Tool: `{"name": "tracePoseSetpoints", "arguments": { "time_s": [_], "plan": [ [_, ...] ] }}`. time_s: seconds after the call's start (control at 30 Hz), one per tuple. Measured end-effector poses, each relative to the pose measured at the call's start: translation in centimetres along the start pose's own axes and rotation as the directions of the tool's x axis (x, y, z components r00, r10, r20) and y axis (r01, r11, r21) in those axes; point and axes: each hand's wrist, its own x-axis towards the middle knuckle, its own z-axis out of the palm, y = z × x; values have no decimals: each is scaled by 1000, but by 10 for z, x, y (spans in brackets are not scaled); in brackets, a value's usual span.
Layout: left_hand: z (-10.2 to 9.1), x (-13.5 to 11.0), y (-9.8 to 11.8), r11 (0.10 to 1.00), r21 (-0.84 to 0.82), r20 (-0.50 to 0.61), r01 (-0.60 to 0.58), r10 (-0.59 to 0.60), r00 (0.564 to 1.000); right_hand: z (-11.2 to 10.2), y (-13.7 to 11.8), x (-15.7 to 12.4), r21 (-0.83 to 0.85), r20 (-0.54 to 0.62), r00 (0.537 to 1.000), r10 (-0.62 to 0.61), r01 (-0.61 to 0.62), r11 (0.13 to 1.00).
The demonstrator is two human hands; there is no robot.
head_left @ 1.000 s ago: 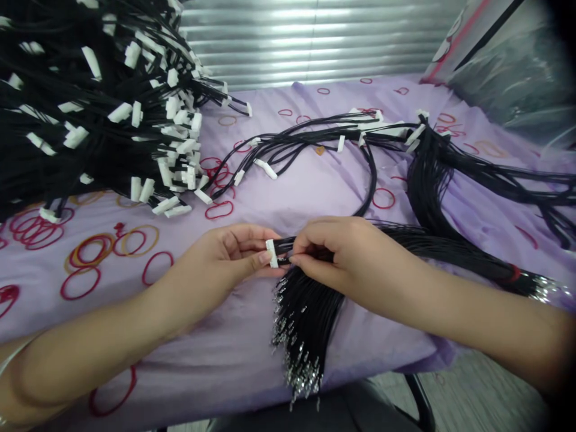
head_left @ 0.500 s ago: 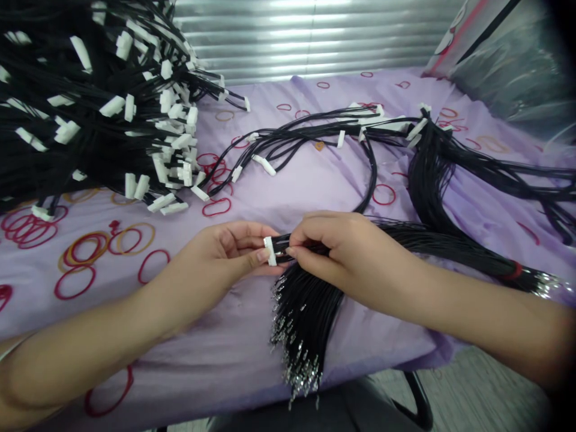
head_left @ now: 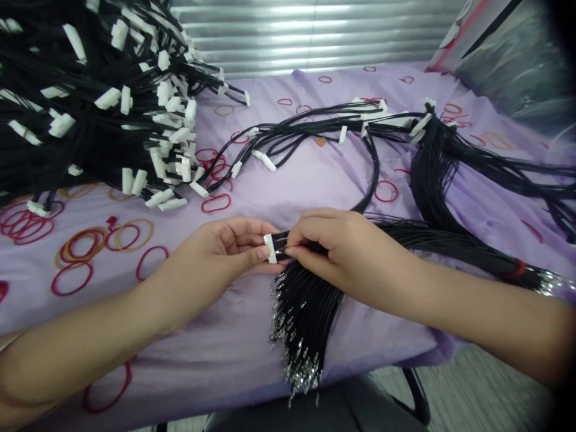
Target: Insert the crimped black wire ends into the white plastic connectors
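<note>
White connector [head_left: 270, 248]: located near the middle of my view, held over the purple-covered surface [head_left: 216, 336]. Left hand [head_left: 229, 249]: thumb and fingers clamped on the connector. Black wires [head_left: 281, 240] leave its right side. Right hand [head_left: 335, 240]: thumb and forefinger together, apparently on a thin wire close to that side; I cannot tell what the curled fingers hold beneath.

Risks, in my judgement: uneven pressure from the right could tilt the connector, as the left grip is small. A thin wire end could bend against the white edge, since the fingertips partly hide it from me. Drag on the loose bundle [head_left: 310, 306], fanned under the right hand with bright metal tips exposed, could tangle or scatter strands.

Surroundings, left to right: I note a large heap of connector-ended cables [head_left: 103, 129] at far left; rubber bands [head_left: 83, 261], red and orange, nearer the left forearm; a run of finished-looking cables [head_left: 310, 123] behind the hands; and a tied bundle [head_left: 477, 255] with a red band [head_left: 519, 267] beyond the right forearm. The loose bundle is the chief obstruction, directly beneath the right hand.
</note>
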Motion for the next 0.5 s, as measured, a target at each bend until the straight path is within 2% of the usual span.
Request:
{"name": "tracePoseSetpoints", "arguments": {
  "time_s": [0.33,0.5],
  "plan": [
    [2,1,1,1000,12,-26,-15,15,1000,0,-1,4,106,23,998,66,-68,992],
    [3,0,1,1000,24,1,-17,17,1000,0,-4,2,77,54,993,102,-107,991]
  ]
}}
